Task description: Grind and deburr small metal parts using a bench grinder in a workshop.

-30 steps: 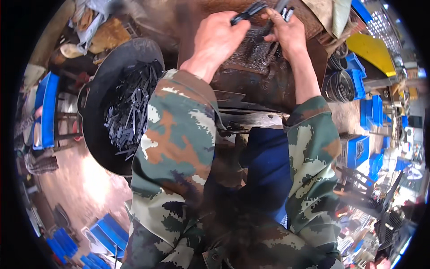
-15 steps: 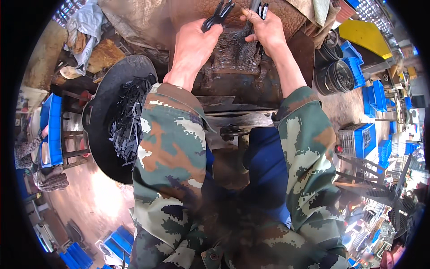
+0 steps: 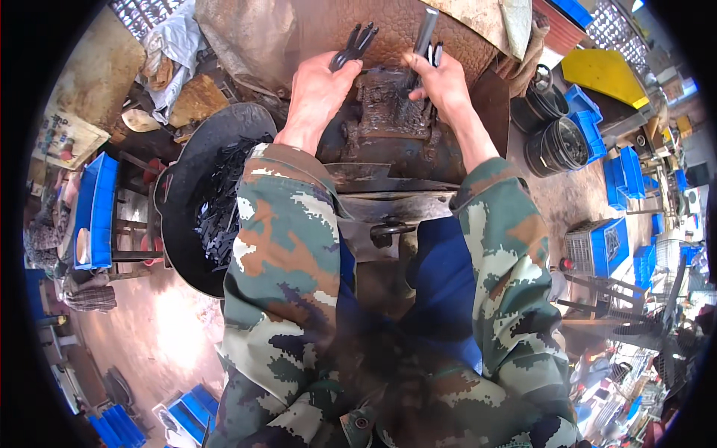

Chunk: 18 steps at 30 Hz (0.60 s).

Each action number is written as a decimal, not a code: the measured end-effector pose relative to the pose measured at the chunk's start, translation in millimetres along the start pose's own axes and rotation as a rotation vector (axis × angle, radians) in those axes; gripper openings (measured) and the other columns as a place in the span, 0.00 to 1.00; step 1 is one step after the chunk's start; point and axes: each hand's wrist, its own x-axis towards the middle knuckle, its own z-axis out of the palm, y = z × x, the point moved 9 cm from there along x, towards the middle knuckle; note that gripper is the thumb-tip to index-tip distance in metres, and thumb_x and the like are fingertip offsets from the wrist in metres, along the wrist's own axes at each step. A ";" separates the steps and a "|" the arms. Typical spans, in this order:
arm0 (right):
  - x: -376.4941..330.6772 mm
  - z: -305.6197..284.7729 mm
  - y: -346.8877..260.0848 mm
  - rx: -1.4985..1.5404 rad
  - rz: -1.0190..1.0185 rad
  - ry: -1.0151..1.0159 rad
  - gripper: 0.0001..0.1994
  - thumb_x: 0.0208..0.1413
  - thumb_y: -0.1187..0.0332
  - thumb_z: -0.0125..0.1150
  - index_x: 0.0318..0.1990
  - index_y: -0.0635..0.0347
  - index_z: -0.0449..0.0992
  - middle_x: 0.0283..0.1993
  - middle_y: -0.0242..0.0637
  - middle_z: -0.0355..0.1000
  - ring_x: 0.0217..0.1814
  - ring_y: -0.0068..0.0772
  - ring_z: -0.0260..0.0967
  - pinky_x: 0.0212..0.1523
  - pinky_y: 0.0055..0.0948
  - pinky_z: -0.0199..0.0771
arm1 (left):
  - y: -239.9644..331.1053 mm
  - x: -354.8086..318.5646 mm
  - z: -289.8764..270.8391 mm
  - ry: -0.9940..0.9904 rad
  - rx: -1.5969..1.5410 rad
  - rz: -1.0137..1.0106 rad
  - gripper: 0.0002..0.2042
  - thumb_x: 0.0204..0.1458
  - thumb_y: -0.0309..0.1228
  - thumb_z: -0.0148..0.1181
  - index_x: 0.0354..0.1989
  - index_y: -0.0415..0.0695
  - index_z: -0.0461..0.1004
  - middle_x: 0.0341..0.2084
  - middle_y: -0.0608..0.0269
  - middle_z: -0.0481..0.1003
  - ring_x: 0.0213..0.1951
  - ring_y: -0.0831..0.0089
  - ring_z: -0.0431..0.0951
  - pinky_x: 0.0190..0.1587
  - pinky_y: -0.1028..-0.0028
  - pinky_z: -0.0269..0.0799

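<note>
My left hand (image 3: 320, 91) is closed round several thin black metal strips (image 3: 354, 46), whose ends fan out past the thumb. My right hand (image 3: 442, 81) pinches one or more dark strips (image 3: 435, 54), partly hidden by the fingers. Beside its thumb a grey metal bar (image 3: 426, 33) slants upward; I cannot tell whether the hand touches it. Both hands are over a grimy, dark machine block (image 3: 377, 112). To the left, a large black basin (image 3: 179, 198) holds a heap of similar black strips (image 3: 218, 198).
A brown, worn covering (image 3: 358, 22) lies behind the machine. Two black buckets (image 3: 556, 145) stand to the right near blue bins (image 3: 627, 175). At far left is a blue tray (image 3: 95, 213) on a stand, with part of another person (image 3: 48, 231) beside it.
The view has shifted, so the machine and both hands appear slightly lower. Both hands keep their grip on the strips, and more of the grey bar shows.
</note>
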 end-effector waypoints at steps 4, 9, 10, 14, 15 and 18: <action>-48.9 0.3 -10.2 -0.043 0.051 -0.177 0.12 0.57 0.64 0.67 0.43 0.63 0.78 0.34 0.33 0.74 0.24 0.21 0.69 0.20 0.24 0.73 | -6.4 -1.1 -4.5 0.027 -0.012 0.003 0.15 0.52 0.39 0.61 0.35 0.37 0.78 0.22 0.62 0.74 0.29 0.73 0.71 0.37 0.69 0.69; -115.8 1.3 -16.0 -0.272 -0.149 -0.434 0.10 0.52 0.72 0.69 0.42 0.62 0.77 0.42 0.34 0.77 0.33 0.26 0.75 0.29 0.26 0.77 | -3.5 -8.0 13.9 -0.119 0.059 -0.038 0.15 0.53 0.39 0.61 0.36 0.38 0.79 0.21 0.59 0.75 0.27 0.71 0.72 0.36 0.67 0.69; -131.2 1.9 -22.8 -0.339 -0.339 -0.493 0.10 0.52 0.75 0.67 0.42 0.64 0.76 0.47 0.34 0.78 0.39 0.28 0.77 0.30 0.26 0.77 | -4.5 -6.3 20.3 -0.124 0.047 -0.035 0.15 0.53 0.39 0.61 0.36 0.38 0.79 0.21 0.59 0.75 0.27 0.71 0.72 0.36 0.67 0.69; -178.6 17.6 -9.8 -0.688 -0.559 -0.599 0.20 0.40 0.84 0.60 0.45 0.60 0.76 0.51 0.41 0.75 0.52 0.49 0.73 0.51 0.39 0.76 | -16.7 -8.4 33.1 -0.226 0.206 -0.022 0.14 0.54 0.40 0.61 0.38 0.40 0.80 0.24 0.53 0.77 0.29 0.64 0.76 0.38 0.64 0.70; -186.9 22.1 -2.0 -0.720 -0.504 -0.646 0.20 0.39 0.84 0.59 0.44 0.60 0.76 0.52 0.40 0.74 0.53 0.48 0.73 0.51 0.39 0.76 | -26.3 -7.8 37.9 -0.275 0.298 -0.011 0.14 0.54 0.39 0.61 0.39 0.42 0.80 0.26 0.51 0.78 0.32 0.59 0.78 0.40 0.63 0.71; -189.8 26.4 11.9 -0.726 -0.440 -0.707 0.21 0.38 0.84 0.58 0.45 0.60 0.77 0.56 0.38 0.72 0.54 0.49 0.72 0.53 0.41 0.75 | -47.7 -7.8 50.4 -0.389 0.439 -0.020 0.13 0.53 0.40 0.62 0.44 0.48 0.81 0.33 0.48 0.80 0.41 0.49 0.79 0.45 0.59 0.73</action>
